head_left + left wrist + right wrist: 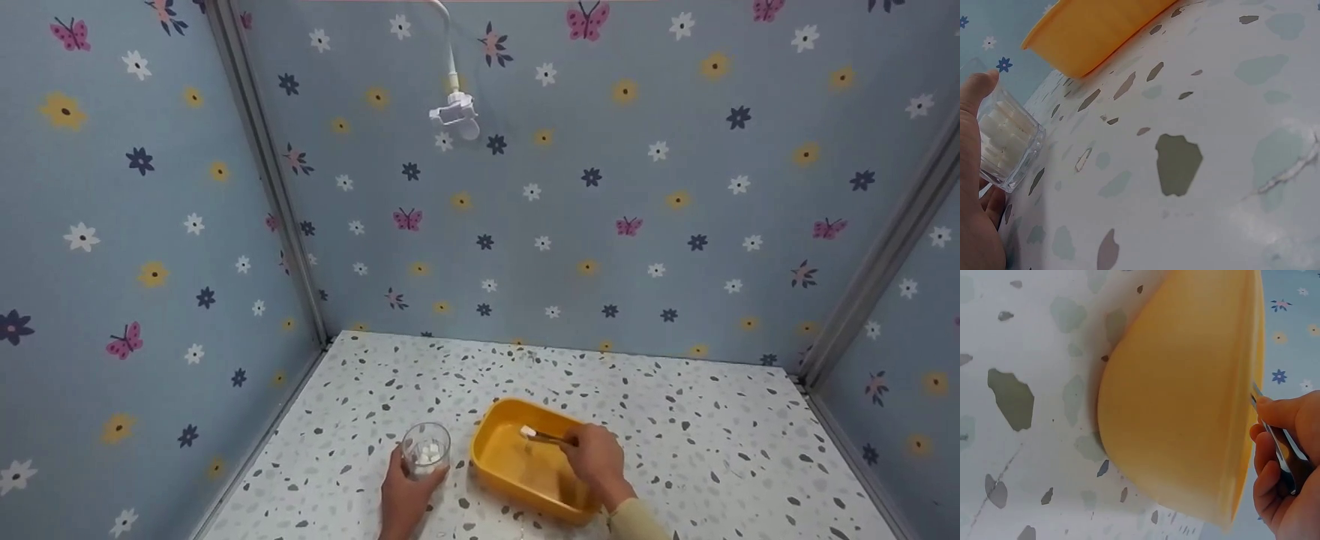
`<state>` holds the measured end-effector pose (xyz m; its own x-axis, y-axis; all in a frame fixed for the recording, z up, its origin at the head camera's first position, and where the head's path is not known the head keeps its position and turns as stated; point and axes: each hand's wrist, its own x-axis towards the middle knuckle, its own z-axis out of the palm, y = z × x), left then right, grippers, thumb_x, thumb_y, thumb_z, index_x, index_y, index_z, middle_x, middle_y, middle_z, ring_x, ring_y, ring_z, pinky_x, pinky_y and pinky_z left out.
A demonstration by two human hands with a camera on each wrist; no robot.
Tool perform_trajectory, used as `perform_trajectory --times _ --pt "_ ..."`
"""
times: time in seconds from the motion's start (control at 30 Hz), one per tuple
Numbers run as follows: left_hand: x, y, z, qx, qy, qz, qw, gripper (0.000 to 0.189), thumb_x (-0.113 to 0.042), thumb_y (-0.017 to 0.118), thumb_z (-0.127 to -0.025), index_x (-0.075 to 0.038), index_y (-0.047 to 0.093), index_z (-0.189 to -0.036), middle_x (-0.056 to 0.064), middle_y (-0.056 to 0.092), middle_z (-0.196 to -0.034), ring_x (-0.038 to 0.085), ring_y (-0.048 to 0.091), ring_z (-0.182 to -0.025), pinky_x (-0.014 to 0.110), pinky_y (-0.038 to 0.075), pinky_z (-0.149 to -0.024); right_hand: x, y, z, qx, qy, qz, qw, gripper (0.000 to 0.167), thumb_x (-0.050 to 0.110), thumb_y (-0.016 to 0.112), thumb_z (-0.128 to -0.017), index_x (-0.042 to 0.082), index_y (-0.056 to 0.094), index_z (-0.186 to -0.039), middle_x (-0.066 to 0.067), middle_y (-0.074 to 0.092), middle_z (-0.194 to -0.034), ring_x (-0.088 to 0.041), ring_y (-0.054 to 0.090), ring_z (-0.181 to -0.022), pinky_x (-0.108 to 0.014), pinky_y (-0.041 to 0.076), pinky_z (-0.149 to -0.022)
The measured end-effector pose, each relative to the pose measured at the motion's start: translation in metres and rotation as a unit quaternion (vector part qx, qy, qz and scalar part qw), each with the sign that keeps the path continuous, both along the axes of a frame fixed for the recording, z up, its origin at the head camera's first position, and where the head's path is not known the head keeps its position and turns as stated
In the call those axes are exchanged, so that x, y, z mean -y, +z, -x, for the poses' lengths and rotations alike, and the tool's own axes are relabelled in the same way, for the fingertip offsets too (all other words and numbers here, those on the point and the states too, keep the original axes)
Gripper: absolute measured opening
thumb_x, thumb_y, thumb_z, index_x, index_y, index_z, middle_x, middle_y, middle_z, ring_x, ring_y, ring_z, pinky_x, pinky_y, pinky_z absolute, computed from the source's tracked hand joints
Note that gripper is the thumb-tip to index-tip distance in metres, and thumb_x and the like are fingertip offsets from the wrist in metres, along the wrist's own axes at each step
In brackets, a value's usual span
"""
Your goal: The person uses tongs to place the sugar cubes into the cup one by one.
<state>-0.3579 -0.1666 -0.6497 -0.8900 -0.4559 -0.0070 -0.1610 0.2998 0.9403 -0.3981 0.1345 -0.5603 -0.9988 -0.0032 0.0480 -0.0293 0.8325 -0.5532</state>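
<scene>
My left hand [409, 491] grips a clear glass [426, 442] that stands on the table, with several small white pieces [1005, 135] inside it. In the left wrist view the thumb lies against the side of the glass. My right hand [598, 459] pinches metal tweezers [1282, 453] above a yellow plastic basin [510, 484]. At the tweezers' tips a small white piece [528, 431] is held over the inside of the basin. The basin wall hides those tips in the right wrist view.
A white speckled tabletop [697, 450] carries the glass and the basin side by side. Flower-patterned blue walls [525, 195] with metal corner posts [270, 165] enclose it on the left, back and right. A white clamp on a bent arm [456, 112] hangs before the back wall.
</scene>
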Motion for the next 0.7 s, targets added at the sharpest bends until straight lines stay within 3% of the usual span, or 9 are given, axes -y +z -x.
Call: perform_trajectory --times 0.27,0.5,0.7 --pt "0.003 0.001 0.001 -0.003 -0.007 0.012 0.9999 0.108 -0.043 0.088 -0.066 -0.003 0.031 -0.148 0.026 0.038 -0.147 0.040 0.037 -0.134 0.054 0.035 -0.106 0.016 0.015 -0.025 -0.079 0.036 0.016 0.9961 0.004 0.017 0.076 -0.085 0.016 0.077 -0.081 0.009 0.066 -0.073 -0.007 0.055 -0.062 -0.030 0.050 -0.058" --pt "0.003 0.004 0.001 0.000 -0.009 0.002 1.0000 0.105 -0.040 0.088 -0.066 -0.005 0.032 -0.148 0.024 0.039 -0.147 0.039 0.037 -0.134 0.054 0.035 -0.106 0.061 0.031 -0.045 -0.049 0.044 0.047 0.9967 0.003 0.019 0.075 -0.086 0.019 0.078 -0.088 0.011 0.065 -0.076 -0.008 0.054 -0.065 -0.028 0.051 -0.062" --pt "-0.002 0.004 -0.001 0.004 -0.015 -0.015 0.9998 0.106 -0.044 0.088 -0.066 -0.008 0.032 -0.149 0.024 0.039 -0.146 0.039 0.038 -0.133 0.055 0.035 -0.106 0.098 0.031 -0.056 -0.085 0.072 0.034 0.9932 0.004 0.020 0.077 -0.083 0.021 0.078 -0.087 0.017 0.063 -0.073 -0.003 0.053 -0.065 -0.027 0.052 -0.063"
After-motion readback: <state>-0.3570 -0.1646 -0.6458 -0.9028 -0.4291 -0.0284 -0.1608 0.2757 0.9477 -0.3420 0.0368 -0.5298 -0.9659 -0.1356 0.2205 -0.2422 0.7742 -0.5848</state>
